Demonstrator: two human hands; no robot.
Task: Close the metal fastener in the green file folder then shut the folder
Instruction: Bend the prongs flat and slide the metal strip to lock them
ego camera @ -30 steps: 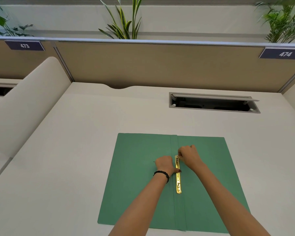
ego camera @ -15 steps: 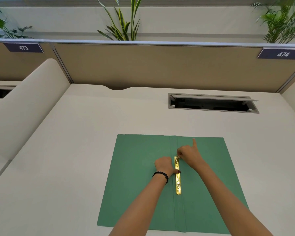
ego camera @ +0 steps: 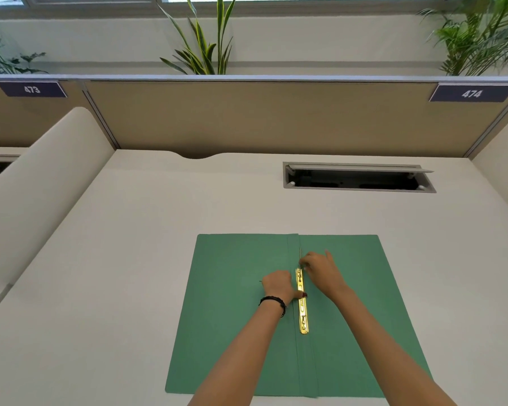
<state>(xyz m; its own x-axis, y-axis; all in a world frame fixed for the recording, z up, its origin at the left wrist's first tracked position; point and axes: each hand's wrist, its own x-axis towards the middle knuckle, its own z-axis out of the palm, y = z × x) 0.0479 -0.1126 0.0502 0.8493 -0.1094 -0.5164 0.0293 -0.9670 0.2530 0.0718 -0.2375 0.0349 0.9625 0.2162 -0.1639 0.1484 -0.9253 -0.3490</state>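
While the green folder (ego camera: pixel 241 312) lay open and flat on the counter (ego camera: pixel 129 259), the right hand (ego camera: pixel 320 271) had curled its pointing finger back down since half a second before, and its fingertips (ego camera: pixel 303 262) were pinched at the top end of the gold metal fastener (ego camera: pixel 302 303) by the middle fold, where a thin prong stuck up. The left hand (ego camera: pixel 277 285) was closed in a loose fist, holding nothing, with its thumb pressing the strip flat just as before. I thought the fastener was not shut yet, so the folder could not be closed.
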